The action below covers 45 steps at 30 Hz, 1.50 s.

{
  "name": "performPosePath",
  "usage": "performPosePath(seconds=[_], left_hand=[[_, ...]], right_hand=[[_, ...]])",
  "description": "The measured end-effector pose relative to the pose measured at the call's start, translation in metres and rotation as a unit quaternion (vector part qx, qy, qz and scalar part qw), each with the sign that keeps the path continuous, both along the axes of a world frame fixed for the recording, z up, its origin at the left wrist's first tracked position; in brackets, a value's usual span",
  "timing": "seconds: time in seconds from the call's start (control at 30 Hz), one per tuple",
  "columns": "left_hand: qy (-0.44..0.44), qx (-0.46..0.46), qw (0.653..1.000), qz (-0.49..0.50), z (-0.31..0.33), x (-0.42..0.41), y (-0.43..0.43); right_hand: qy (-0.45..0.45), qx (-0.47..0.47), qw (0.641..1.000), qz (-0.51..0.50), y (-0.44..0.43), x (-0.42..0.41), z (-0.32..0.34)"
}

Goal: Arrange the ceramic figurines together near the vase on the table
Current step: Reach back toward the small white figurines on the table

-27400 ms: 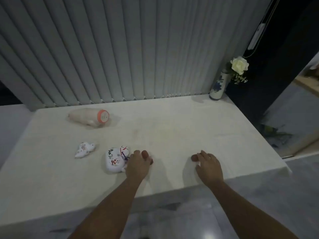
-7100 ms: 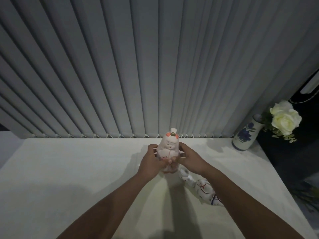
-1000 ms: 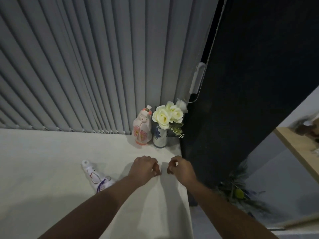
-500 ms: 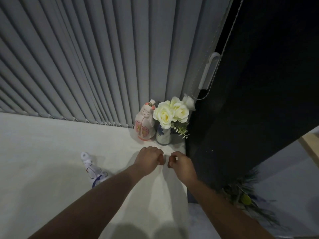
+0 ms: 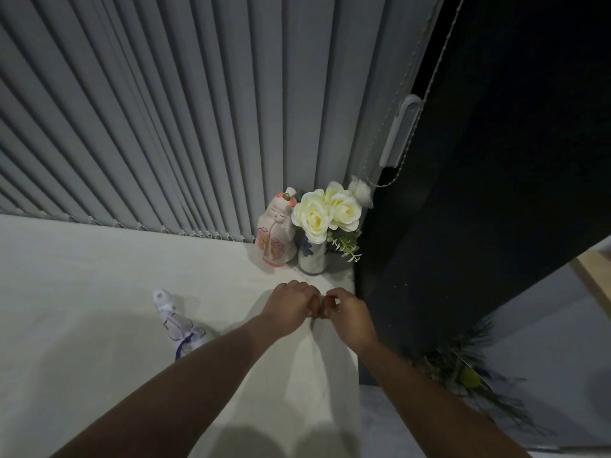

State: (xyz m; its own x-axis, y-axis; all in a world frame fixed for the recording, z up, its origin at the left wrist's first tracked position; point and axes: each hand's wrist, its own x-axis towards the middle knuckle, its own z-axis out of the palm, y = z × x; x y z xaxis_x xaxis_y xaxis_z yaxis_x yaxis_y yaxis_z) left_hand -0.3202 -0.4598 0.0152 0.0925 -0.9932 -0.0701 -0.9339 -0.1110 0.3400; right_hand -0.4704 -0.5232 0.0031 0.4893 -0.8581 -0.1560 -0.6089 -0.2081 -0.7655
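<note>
A pink-and-white ceramic doll stands upright at the table's far right corner, right beside the blue-painted vase of white roses. A small white figurine and a larger white one with red and blue marks lie together on the table, left of my left forearm, which hides part of the larger one. My left hand and my right hand hover in front of the vase, fingers curled, knuckles almost touching. I see nothing held in either.
Grey vertical blinds hang behind the table. The table's right edge runs just beside my right hand, against a dark panel. A blind cord with a white handle hangs above the roses. Green foliage lies on the floor.
Both hands have stayed in front of the vase and drawn slightly closer together. The doll, vase and lying figurines have not moved; only my view has shifted.
</note>
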Motion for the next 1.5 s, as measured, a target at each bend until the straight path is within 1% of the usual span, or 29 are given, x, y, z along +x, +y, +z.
performPosePath(seconds=[0.3,0.47,0.6,0.73,0.9,1.0,1.1,1.3,1.5], left_hand=[[0.023,-0.002,1.000,0.007,-0.001,0.002,0.003],[0.019,0.003,1.000,0.007,-0.003,0.003,0.004],[0.012,0.022,1.000,0.008,-0.002,0.005,0.008],[0.014,0.030,0.999,0.013,0.004,0.012,0.017],[-0.002,0.039,0.999,0.022,0.010,0.029,0.043],[0.022,0.031,0.998,0.047,0.015,0.044,0.063],[0.048,0.008,0.997,0.064,0.027,0.060,0.080],[0.041,-0.016,0.997,0.056,0.052,0.100,0.110],[0.037,-0.022,0.994,0.103,0.055,0.163,0.155]], right_hand=[[0.011,-0.030,0.999,0.012,0.000,0.000,0.002],[0.015,-0.015,1.000,0.018,0.000,0.000,0.003],[0.036,-0.017,0.999,0.023,0.003,-0.001,0.008],[0.059,-0.048,0.997,0.023,0.010,-0.003,0.011],[0.081,-0.114,0.990,0.002,0.037,-0.003,0.026],[0.079,-0.138,0.987,-0.015,0.065,0.005,0.035],[0.084,-0.147,0.986,0.003,0.097,0.021,0.039],[0.089,-0.101,0.990,0.040,0.151,0.067,0.047],[0.095,-0.050,0.992,0.073,0.198,0.122,0.044]])
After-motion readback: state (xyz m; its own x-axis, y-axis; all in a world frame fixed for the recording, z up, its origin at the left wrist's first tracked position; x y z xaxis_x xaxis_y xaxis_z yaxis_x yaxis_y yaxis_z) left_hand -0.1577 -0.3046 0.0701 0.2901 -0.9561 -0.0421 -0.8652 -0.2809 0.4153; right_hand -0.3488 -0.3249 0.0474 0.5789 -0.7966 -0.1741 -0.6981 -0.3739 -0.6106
